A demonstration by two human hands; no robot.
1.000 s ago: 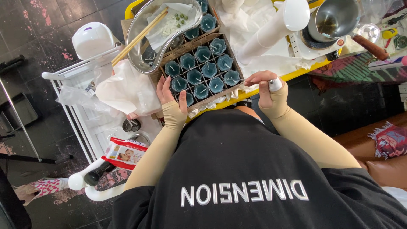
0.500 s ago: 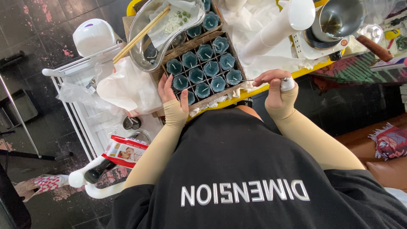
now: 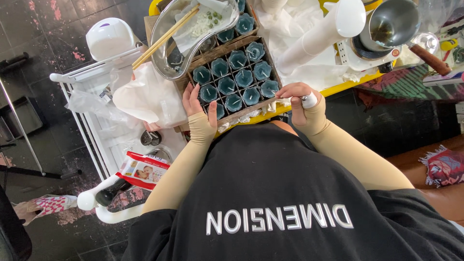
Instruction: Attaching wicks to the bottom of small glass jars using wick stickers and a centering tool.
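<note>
Wooden divided tray [image 3: 270,58] of teal glass candles [image 3: 244,77], at the yellow tabletop [image 3: 338,83] edge: left hand [image 3: 199,108] with fingers spread on its near-left corner, right hand [image 3: 300,104] curled around a small white tool [image 3: 309,100] just beside its near-right corner.

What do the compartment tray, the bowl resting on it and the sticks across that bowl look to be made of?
Compartment tray: apparently unfinished wood, brown slats with visible grain. Bowl: likely stainless steel, shiny with grey reflections. Sticks: probably bamboo or pale wood, matte and tan.
</note>
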